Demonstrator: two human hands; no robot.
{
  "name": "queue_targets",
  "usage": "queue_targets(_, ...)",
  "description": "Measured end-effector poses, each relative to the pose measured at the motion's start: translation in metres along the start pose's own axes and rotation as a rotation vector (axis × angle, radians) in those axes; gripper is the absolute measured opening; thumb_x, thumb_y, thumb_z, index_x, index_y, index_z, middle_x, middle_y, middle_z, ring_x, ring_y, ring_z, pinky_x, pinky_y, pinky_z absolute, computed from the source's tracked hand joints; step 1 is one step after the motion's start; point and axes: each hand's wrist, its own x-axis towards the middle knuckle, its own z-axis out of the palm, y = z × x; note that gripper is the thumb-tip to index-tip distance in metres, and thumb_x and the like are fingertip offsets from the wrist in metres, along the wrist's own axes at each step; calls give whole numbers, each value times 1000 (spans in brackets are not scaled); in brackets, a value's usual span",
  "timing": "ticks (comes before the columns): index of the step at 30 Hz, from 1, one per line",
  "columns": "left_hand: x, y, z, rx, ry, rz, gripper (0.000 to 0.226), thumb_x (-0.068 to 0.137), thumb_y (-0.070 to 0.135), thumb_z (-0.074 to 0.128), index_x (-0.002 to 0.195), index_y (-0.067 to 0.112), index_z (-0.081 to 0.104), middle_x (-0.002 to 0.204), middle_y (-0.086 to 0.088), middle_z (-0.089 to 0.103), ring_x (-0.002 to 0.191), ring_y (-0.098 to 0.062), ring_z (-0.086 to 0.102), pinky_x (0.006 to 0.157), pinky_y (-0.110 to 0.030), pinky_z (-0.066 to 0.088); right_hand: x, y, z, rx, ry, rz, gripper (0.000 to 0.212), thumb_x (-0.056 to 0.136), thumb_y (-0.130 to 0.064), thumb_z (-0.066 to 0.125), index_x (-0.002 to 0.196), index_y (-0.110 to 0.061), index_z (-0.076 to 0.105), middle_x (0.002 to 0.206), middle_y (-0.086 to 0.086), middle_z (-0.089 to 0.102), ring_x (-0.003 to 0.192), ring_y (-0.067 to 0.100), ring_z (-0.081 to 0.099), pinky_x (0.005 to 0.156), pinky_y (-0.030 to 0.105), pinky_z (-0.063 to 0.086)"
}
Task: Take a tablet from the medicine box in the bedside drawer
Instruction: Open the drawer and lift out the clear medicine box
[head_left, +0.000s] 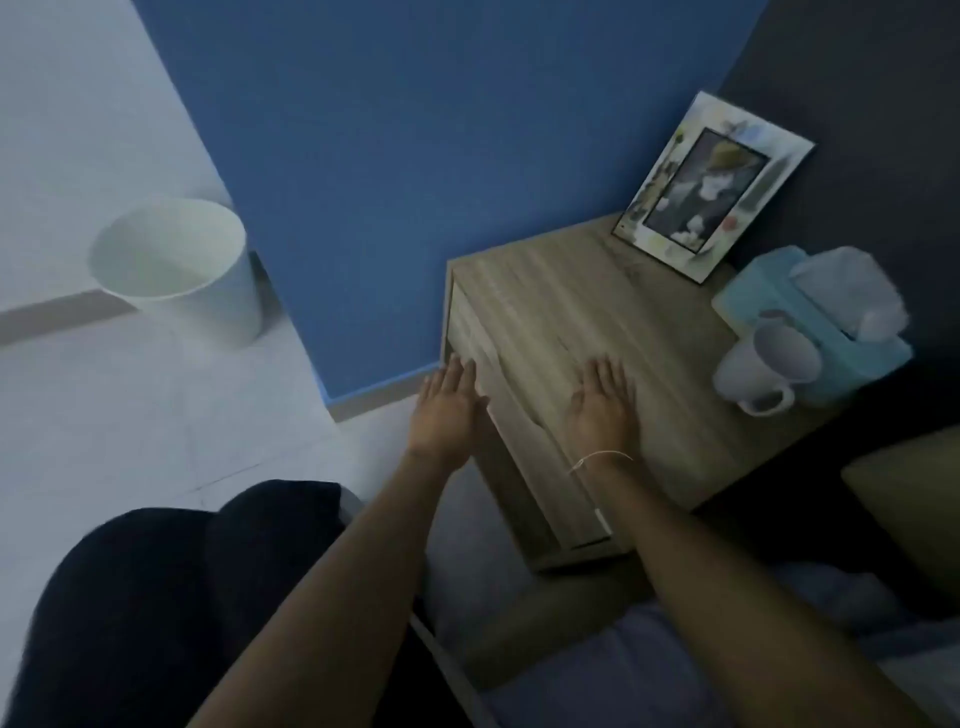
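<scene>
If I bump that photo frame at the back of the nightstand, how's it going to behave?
The photo frame stands tilted back near the rear edge of the nightstand, so it would probably tip rather than slide. It looks thin and flat, likely light for its size. Its front may be glass, so treat it as fragile; the picture is too dim to confirm.

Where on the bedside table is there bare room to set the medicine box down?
Bare wood runs from the right hand up to the picture frame. The right edge is crowded: mug against tissue box. The left hand is at the drawer front.
</scene>
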Motion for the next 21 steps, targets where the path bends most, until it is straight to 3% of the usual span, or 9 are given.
queue_targets(3, 1, 9, 14, -15, -15, -18, 58, 102, 32, 28, 151, 8, 9, 161, -13, 6, 149, -25, 5, 122, -37, 6, 0, 1, 0, -42, -28, -52, 55, 95, -25, 28, 148, -11, 30, 156, 8, 29, 147, 24, 15, 120, 44, 12)
queue_targets(10, 32, 10, 49, -84, -35, -55, 64, 101, 40, 26, 150, 7, 3, 161, -13, 1, 149, -25, 4, 122, -38, 7, 3, 4, 8, -63, -12, -56, 65, 90, -35, 12, 148, -11, 29, 155, 6, 30, 146, 20, 19, 120, 44, 14)
queue_targets(21, 60, 10, 77, -294, 0, -60, 86, 94, 49, 42, 149, 9, -10, 161, -8, -6, 149, -22, 0, 123, -39, 8, 3, 4, 10, -45, 15, -51, 55, 95, -28, 25, 147, -11, 28, 155, 7, 31, 146, 20, 20, 120, 43, 14)
